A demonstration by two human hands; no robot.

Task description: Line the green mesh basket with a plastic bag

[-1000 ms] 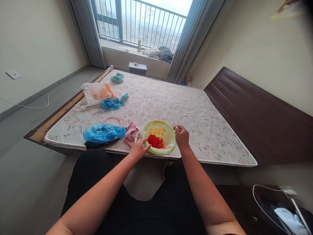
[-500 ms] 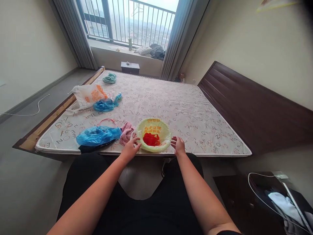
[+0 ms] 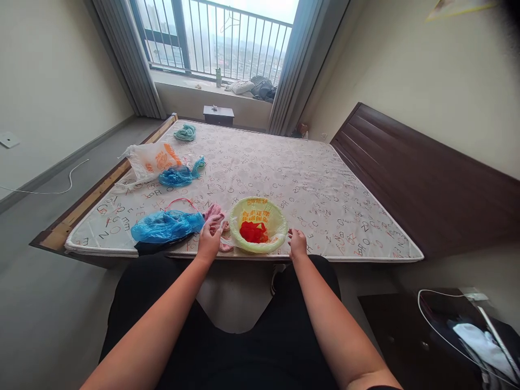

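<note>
A yellow-green basket (image 3: 258, 248) stands near the mattress's front edge, lined with a clear plastic bag (image 3: 278, 225) printed in orange. Inside the liner lies a bright red crumpled item (image 3: 252, 232), its kind unclear. At the basket's left, my left hand (image 3: 209, 240) is closed on a whitish handle of that bag, pulled outward. On the opposite side, the curled fingers of my right hand (image 3: 298, 244) pinch the other edge of the bag beside the rim. A pink cloth (image 3: 213, 212) lies behind my left hand, partly covered by it.
Left of the pink cloth lies a blue plastic bag (image 3: 166, 226) on something black. Farther back are a white bag (image 3: 150, 160), another blue bag (image 3: 176, 176) and a teal cloth (image 3: 185, 132). A dark headboard (image 3: 406, 146) borders the mattress (image 3: 276, 162); a nightstand (image 3: 400, 319) stands front right.
My left hand has moved left, off the basket's rim, drawing out the bag's handle over the pink cloth. My right hand's fingers have curled in, now pinching the bag's edge.
</note>
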